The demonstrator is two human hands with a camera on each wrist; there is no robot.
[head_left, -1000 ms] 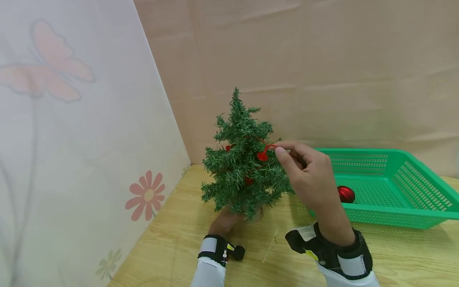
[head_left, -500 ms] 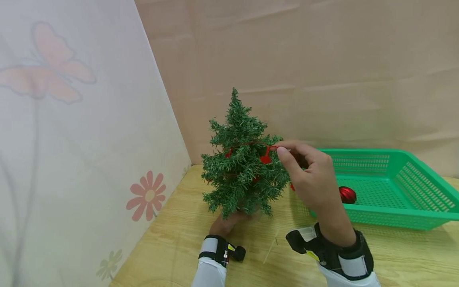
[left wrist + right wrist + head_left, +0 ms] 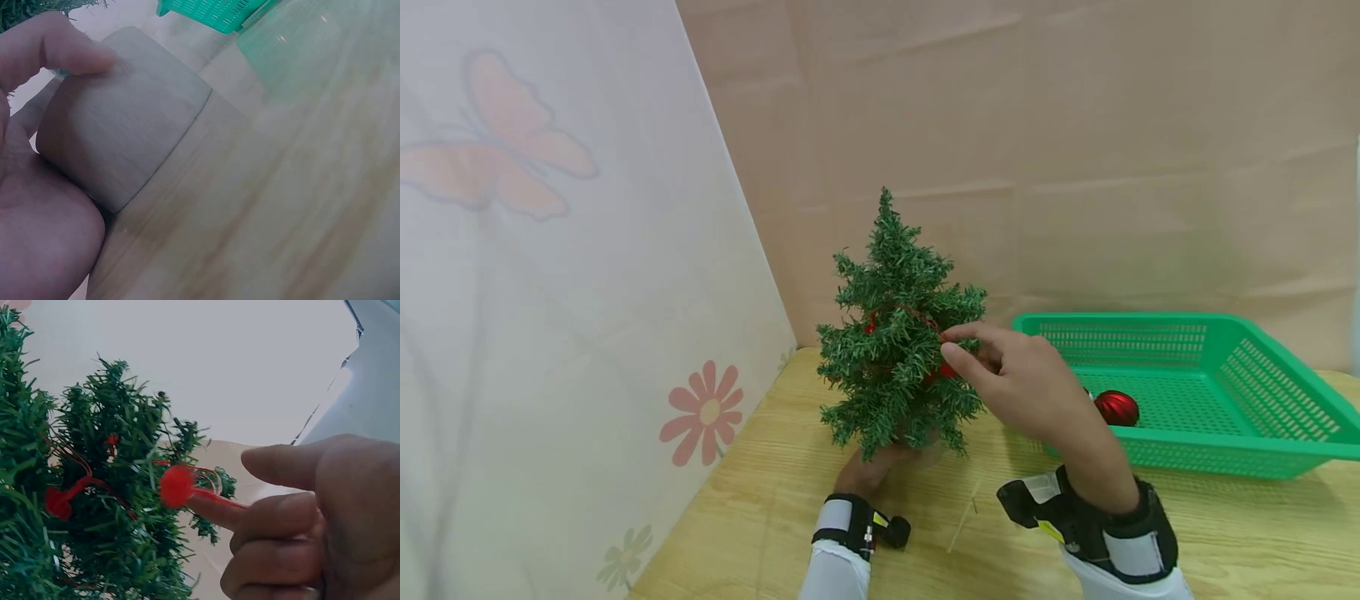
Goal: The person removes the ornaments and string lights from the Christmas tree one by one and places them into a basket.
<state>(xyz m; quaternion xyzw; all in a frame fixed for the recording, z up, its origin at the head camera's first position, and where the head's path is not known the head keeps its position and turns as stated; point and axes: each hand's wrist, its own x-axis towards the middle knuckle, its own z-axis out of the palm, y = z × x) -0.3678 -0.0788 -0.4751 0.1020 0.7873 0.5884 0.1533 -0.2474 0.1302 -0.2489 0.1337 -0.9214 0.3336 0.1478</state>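
A small artificial Christmas tree [image 3: 895,350] stands on the table, carrying a thin red garland with round red pieces. My left hand [image 3: 871,468] grips its pale round base [image 3: 125,125], thumb and fingers around the side; in the head view branches partly cover this. At the tree's right side is my right hand [image 3: 1018,375]. In the right wrist view its index finger lies along the red garland [image 3: 178,486], behind one round piece, while the thumb is lifted apart and the other fingers are curled. A second red piece [image 3: 59,503] hangs deeper in the branches.
A green plastic basket [image 3: 1217,442] stands right of the tree, with a shiny red ornament ball [image 3: 1117,408] inside. A flower-patterned wall [image 3: 587,292] rises close on the left, and a brown covering [image 3: 1075,150] hangs behind. A thin pale strip [image 3: 962,521] lies on the wooden table.
My right hand has moved left and down toward the branches, and the red piece near it has dropped lower. The tree has turned and shifted slightly left. My left hand stays at the base.
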